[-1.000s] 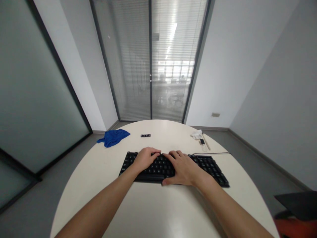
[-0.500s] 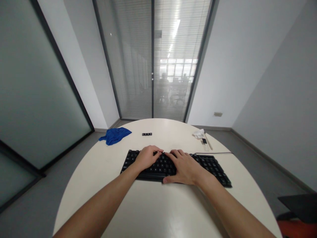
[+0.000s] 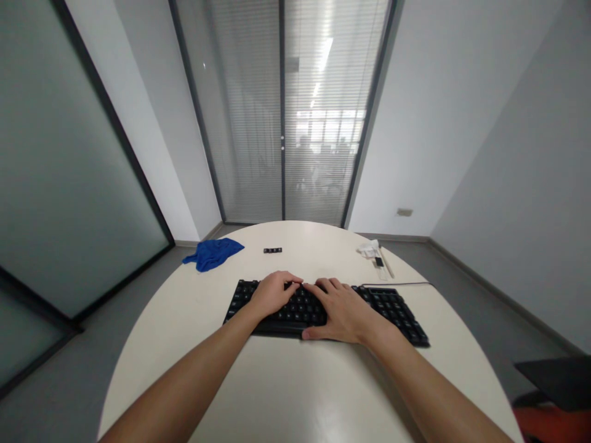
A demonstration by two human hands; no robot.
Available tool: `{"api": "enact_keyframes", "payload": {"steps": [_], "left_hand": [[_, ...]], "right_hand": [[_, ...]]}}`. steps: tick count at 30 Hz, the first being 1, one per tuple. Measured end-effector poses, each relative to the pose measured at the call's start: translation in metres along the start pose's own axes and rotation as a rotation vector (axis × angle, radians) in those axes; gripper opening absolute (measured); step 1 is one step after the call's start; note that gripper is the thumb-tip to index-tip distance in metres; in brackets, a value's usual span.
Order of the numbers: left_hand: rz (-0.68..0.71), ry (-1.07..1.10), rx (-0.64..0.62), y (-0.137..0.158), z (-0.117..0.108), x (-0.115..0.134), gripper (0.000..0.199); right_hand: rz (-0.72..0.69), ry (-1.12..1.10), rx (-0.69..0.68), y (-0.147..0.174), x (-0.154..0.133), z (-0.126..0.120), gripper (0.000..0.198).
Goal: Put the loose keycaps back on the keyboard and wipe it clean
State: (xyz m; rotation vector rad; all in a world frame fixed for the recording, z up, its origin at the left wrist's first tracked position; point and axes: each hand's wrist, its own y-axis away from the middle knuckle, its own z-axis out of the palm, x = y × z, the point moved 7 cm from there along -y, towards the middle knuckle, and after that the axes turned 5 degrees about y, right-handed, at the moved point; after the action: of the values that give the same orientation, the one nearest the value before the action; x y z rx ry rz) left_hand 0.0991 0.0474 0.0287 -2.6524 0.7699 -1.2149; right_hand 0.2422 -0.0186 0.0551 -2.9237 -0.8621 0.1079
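Note:
A black keyboard point(image 3: 295, 307) lies on the white table in front of me. My left hand point(image 3: 273, 292) is over its left-middle part, thumb and index fingertips pinched together at the back edge. A tiny pale spot shows at those fingertips, too small to name. Across the keyboard, right of the middle, spans my right hand point(image 3: 339, 311). Its thumb presses the front edge and its fingers reach the back edge, with the index fingertip close to my left fingertips. Both hands cover some of the keys.
A blue cloth point(image 3: 215, 253) lies at the back left of the round table point(image 3: 295, 394). Several black keycaps point(image 3: 272, 250) stand in a row nearby. White crumpled tissue point(image 3: 368, 248), a small black piece point(image 3: 379, 262) and a pale stick point(image 3: 386, 263) lie back right. A cable point(image 3: 401, 283) runs rightward.
The whole view has shifted very slightly. Both hands keep their places on the keyboard, and the things on the table lie as before.

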Motion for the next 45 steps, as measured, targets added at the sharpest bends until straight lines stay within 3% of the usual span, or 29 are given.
{"api": "enact_keyframes", "payload": {"steps": [7, 13, 17, 21, 34, 38, 45], "left_hand": [[-0.059, -0.009, 0.056, 0.001, -0.004, -0.002, 0.021], [-0.026, -0.095, 0.099, 0.003, -0.007, 0.008, 0.024], [-0.017, -0.162, 0.034, 0.003, -0.005, 0.007, 0.027], [0.017, -0.214, -0.046, 0.003, -0.003, 0.006, 0.030], [0.024, -0.205, -0.086, 0.002, -0.004, 0.003, 0.035], [-0.001, -0.281, -0.097, -0.010, -0.007, -0.002, 0.033], [-0.027, -0.595, 0.049, -0.064, -0.035, -0.029, 0.030]], "right_hand": [[0.009, 0.011, 0.010, -0.001, 0.000, 0.001, 0.103], [0.012, -0.006, 0.004, -0.002, -0.003, 0.004, 0.104], [0.011, -0.006, -0.024, -0.002, -0.005, 0.009, 0.113], [0.020, 0.000, -0.043, -0.002, -0.008, 0.011, 0.109], [-0.001, -0.018, -0.011, -0.003, -0.009, 0.007, 0.107], [-0.007, -0.016, -0.027, -0.004, -0.008, 0.009, 0.109], [-0.020, -0.045, -0.012, -0.002, -0.007, 0.009, 0.109]]}}
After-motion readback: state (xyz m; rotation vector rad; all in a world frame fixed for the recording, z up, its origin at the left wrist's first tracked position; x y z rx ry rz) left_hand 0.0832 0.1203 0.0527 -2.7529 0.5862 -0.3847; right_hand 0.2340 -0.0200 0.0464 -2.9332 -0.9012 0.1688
